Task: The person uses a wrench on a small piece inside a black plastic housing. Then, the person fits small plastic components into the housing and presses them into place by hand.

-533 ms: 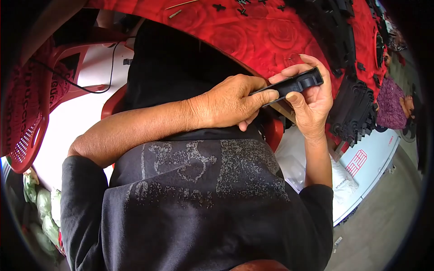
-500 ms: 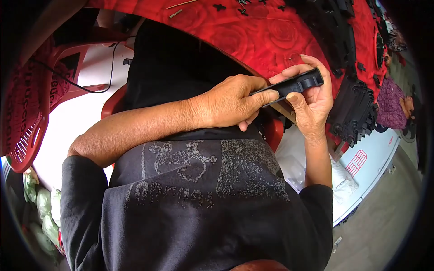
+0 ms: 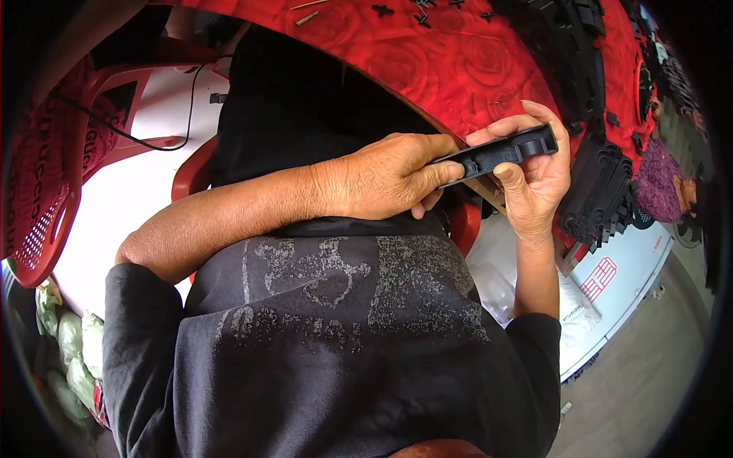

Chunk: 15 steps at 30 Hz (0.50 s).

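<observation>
A long, narrow black plastic part [image 3: 500, 153], hollow like a channel with a rounded piece inside its far end, is held in front of me at the table's edge. My left hand [image 3: 385, 177] is closed around its left end, thumb pressed on the open side. My right hand [image 3: 538, 195] supports the other end, its thumb at the near rim and its fingers behind. The part slants upward to the right. My left fingers are partly hidden beneath it.
A red rose-patterned cloth [image 3: 427, 69] covers the table. Small black cross-shaped pieces [image 3: 421, 20] and a short stick [image 3: 307, 18] lie on it. Stacked black parts [image 3: 599, 191] stand at right, near a person in purple [image 3: 658, 183]. A red chair [image 3: 69, 206] is at left.
The black part and my right hand have shifted slightly right. My left thumb now sits closer to the part's left end, so more of the hollow shows.
</observation>
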{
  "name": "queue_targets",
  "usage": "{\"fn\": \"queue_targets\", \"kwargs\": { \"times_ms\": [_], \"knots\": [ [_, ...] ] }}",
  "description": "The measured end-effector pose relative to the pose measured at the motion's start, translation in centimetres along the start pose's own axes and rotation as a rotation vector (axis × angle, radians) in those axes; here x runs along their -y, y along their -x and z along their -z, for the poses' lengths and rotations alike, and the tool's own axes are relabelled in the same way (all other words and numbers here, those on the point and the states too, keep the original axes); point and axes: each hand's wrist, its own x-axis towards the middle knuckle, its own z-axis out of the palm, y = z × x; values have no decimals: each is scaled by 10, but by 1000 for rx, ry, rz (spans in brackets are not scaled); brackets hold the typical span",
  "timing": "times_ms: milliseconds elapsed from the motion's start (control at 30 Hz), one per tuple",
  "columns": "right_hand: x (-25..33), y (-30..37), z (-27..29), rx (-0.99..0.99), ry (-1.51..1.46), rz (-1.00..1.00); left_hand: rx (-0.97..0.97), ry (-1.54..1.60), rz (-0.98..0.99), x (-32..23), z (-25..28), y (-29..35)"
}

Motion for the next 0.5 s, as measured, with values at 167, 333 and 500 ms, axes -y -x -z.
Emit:
{"fn": "queue_targets", "kwargs": {
  "times_ms": [167, 333, 500],
  "knots": [
    [-2, -1, 3, -14, 10, 6, 64, -9, -22, -1, 8, 6],
    [-3, -1, 7, 2, 2, 61, 109, 24, 27, -1, 14, 15],
    [1, -3, 6, 5, 11, 85, 99, -42, -63, 4, 15, 22]
  ]
}}
